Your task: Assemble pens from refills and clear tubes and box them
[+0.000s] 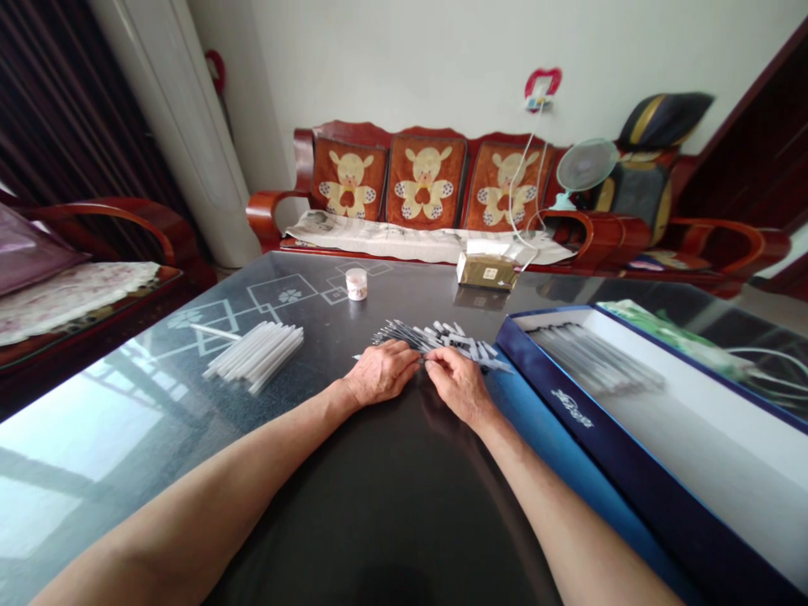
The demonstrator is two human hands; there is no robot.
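Black glass point(379, 488) makes the table top, and it has lots of open room on the left and near your arms. Its far edge runs just in front of a red wood sofa point(271, 210). On the right, your room ends at a blue box point(549, 370) with a white inside.

From left to right, a bunch of white sticks point(256, 356) lies on the glass. Next comes a small white jar point(356, 284) near the far edge, then a brown paper pack point(486, 271). More grey sticks point(593, 358) lie in the box.

A heap of thin grey sticks point(435, 339) sits in the middle, right at your hands. Your left hand point(380, 373) lies low, with its fingers point(407, 358) close together against the heap. Your right hand point(458, 385) is just beside it, with narrow fingers point(438, 360) on the sticks. You cannot tell if either hand holds one.
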